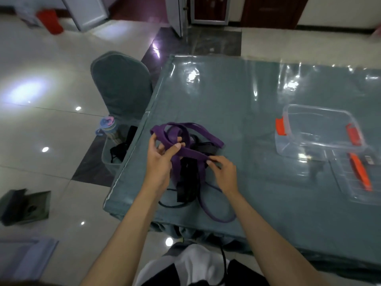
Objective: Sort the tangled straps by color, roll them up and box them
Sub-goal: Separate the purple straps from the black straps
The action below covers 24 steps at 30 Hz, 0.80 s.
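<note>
From the head camera I look down on my table [257, 112], draped in grey-green cloth under a shiny clear sheet. The tangle of straps lies near the table's near-left corner, right in front of me. My left hand [161, 159] has its fingers curled round a purple strap [191, 154] at the top of the heap, thumb on one side and fingertips on the other. My right hand [223, 172] pinches the same purple strap a little further along, so a short stretch of it runs taut between my two hands. More loops of purple arch up behind my left hand, and one long purple loop trails off toward the table's near edge. Black straps [188, 178] are knotted in with the purple, lying beneath and between my hands.

Well apart to the right stands a clear plastic box [317, 133] with orange clips, open, and its lid [354, 176] lies just beside it, nearer to me. Off the table's left edge stands a chair [121, 83] in a grey cover, with a bin [112, 153] on the floor holding a bottle [108, 125] and something black.
</note>
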Available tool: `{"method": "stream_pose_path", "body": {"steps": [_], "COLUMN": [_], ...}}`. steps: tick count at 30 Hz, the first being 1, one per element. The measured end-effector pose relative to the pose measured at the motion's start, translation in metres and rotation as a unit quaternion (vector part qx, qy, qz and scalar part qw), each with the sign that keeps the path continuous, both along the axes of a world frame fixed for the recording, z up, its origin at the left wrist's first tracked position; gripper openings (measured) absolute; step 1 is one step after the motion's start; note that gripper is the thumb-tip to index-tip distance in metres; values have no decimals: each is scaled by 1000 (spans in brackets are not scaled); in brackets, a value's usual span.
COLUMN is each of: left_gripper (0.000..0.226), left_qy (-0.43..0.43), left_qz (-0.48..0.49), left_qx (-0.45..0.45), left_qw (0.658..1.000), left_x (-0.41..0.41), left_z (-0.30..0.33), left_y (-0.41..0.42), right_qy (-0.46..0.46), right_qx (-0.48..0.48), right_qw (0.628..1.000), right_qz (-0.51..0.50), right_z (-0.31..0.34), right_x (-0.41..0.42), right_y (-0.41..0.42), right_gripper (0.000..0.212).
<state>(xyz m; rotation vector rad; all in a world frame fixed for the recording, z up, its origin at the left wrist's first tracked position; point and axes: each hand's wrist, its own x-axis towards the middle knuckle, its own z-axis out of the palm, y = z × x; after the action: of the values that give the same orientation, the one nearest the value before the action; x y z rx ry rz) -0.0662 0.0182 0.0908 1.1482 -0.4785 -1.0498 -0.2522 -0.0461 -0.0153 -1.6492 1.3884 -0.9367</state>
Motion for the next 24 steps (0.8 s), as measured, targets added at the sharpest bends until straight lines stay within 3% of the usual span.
{"method": "stream_pose_path", "body": {"steps": [4,8,12,19,24], "left_gripper": [58,64,68,85,86], "left_qy": [-19,-31,-42,-150,-196], "left_qz": [-7,-35,-59,-94,-161], "left_qx": [-10,-28,-40,-6,35], "left_qw": [1000,998,997,984,967], "left_x": [15,25,30,38,31], "left_z": [11,20,22,18,-2], "left_y": [-31,-60,-82,-99,-94], "right_qy": [-50,-50,-38,-38,-188], "right_qx": [-39,-88,-113,27,164], "right_qw": [997,991,989,998,968], "right_qz": [-40,-89,-85,-51,-4], "right_z": [18,48,86,95,84], "right_x": [-3,-3,-3,1,21], "right_y": [-28,-71,-105,-118,-98], "right_gripper": [24,7,13,11,6]}}
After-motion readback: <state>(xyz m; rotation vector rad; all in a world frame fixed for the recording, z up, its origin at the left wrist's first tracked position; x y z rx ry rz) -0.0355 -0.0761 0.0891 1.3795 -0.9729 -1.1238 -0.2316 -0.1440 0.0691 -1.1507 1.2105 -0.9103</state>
